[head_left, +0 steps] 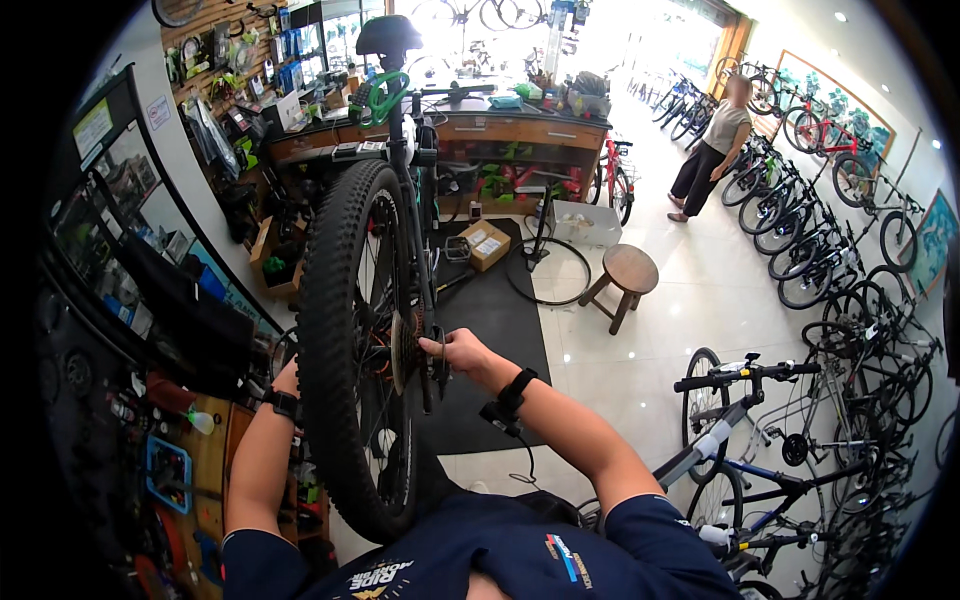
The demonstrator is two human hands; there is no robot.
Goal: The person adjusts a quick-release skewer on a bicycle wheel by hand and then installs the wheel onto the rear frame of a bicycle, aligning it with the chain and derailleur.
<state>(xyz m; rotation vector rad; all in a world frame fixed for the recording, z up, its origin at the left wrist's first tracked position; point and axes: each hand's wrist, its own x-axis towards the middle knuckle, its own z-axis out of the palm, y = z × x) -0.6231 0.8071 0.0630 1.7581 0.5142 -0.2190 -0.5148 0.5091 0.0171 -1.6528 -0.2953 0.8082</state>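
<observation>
Dark bicycle (pixel 425 275) upright; rear wheel (pixel 335 345) in place, black, knobby-tired; cassette (pixel 401 352) on its right side.

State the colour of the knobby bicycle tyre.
The tyre is black, seen best in the head view.

Strong daylight is flooding in at the shop entrance (pixel 645 50), whitening out its surroundings. Small ceiling lights (pixel 840 17) are glowing at upper right, and the glossy floor (pixel 590 390) is throwing back pinpoint glints. The lower left is lying in shade. The fisheye lens is bending straight edges, black corners are framing everything, and a blur is masking a standing person's head (pixel 739 88).
</observation>
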